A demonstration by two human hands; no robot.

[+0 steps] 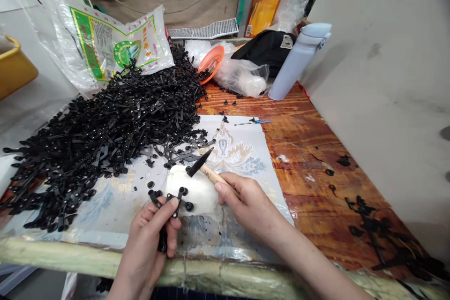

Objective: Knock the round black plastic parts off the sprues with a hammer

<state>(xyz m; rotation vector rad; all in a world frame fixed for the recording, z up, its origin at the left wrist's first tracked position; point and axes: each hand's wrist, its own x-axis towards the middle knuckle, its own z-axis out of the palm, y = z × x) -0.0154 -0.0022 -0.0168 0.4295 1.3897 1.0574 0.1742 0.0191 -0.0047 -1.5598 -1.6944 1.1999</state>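
My left hand (pixel 154 225) is closed on a black linked part (pixel 180 197), thumb on top, near the front edge of a white block (pixel 207 192). In my right hand (pixel 242 197) is a small hammer (pixel 211 174) with a wooden handle, its black head above the block's back edge. A small black round piece (pixel 189 206) lies on the block beside the held part, and another (pixel 151 184) sits just left of the block. A large heap of black linked parts (pixel 123 117) covers the left and back of the patterned sheet (pixel 242 150).
A pale blue bottle (pixel 293 65), a black cap (pixel 263 49) and an orange dish (pixel 211 63) stand at the back. Behind the heap is a printed bag (pixel 119 44). A thin screwdriver (pixel 258 122) lies on the sheet. Black scraps (pixel 372 225) lie at right.
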